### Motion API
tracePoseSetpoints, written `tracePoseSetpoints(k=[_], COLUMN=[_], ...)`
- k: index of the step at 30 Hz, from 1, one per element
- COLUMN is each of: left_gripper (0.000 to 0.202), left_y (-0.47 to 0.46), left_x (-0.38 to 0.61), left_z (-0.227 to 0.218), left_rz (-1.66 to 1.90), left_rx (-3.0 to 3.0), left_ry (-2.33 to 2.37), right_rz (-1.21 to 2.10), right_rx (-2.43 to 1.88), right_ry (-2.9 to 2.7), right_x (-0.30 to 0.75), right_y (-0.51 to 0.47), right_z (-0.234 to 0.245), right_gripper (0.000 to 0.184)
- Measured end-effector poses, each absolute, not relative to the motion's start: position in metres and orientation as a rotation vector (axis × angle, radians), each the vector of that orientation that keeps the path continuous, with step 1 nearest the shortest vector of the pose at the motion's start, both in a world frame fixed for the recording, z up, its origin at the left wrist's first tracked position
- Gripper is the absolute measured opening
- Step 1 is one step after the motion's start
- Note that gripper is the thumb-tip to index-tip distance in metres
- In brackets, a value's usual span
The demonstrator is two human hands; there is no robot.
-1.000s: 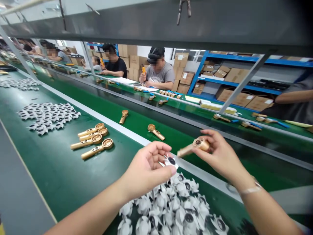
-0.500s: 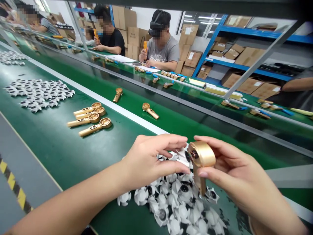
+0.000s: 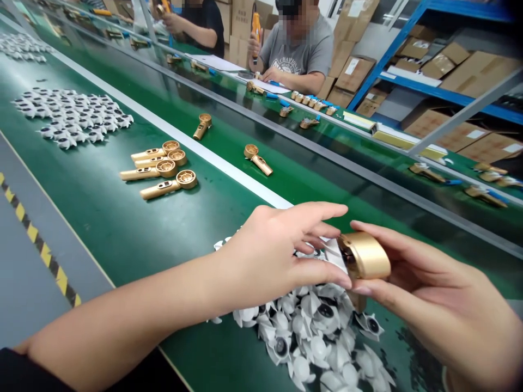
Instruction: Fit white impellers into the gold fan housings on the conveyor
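Note:
My right hand (image 3: 437,277) is closed around the round head of a gold handheld fan housing (image 3: 370,256), its open face turned to the left. The housing's handle points down and is mostly hidden. In my left hand (image 3: 281,250) a white fan blade (image 3: 335,255) is held between thumb and fingers, right at the housing's opening; whether it is seated on the shaft inside I cannot tell. Below both hands lies a loose heap of white fan blades (image 3: 302,332), some showing black centres.
Several gold fan housings (image 3: 163,188) lie grouped at left, two more on the green belt (image 3: 229,147). Behind them white fan blades (image 3: 77,117) are spread in rows. A metal rail (image 3: 310,147) crosses beyond the belt. Across it, a person in a grey shirt (image 3: 300,49) holds an orange tool.
The white blade has moved from just beside the gold housing up against its opening. Both hands stay together, and my view has tilted down and shifted left.

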State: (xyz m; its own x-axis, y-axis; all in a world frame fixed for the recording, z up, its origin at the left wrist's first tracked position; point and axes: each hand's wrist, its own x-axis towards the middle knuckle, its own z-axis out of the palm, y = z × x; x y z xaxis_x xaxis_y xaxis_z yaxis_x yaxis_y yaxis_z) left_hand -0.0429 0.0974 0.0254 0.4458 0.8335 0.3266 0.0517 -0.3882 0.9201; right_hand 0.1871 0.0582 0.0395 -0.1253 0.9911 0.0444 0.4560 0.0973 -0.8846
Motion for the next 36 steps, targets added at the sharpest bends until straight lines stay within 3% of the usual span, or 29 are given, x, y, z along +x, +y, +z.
tracePoseSetpoints(k=[12,20,26,32,36], left_gripper=[0.052,0.044,0.041,0.029,0.032], left_y=[0.097,0.089,0.084,0.098,0.124], left_x=[-0.043,-0.03,-0.021,-0.027,-0.051], left_z=[0.03,0.02,0.009,0.019,0.027], left_rz=[1.008,0.916,0.865,0.867,0.95], left_rx=[1.686,1.12,0.974,1.194,1.598], left_ry=[0.748,0.745,0.726,0.797,1.107], right_rz=[1.016,0.529,0.047,0.03,-0.124], right_rx=[-1.384,-1.49,-1.616,-1.604,-1.916], right_ry=[-1.789,-2.046,-1.957,-2.005,-1.901], right_x=[0.187,0.166,0.145,0.152,0.191], right_y=[0.063,0.048,0.039,0.042,0.082], right_z=[0.043,0.039,0.027,0.026,0.019], right_gripper=[0.052,0.054,0.034,0.02,0.035])
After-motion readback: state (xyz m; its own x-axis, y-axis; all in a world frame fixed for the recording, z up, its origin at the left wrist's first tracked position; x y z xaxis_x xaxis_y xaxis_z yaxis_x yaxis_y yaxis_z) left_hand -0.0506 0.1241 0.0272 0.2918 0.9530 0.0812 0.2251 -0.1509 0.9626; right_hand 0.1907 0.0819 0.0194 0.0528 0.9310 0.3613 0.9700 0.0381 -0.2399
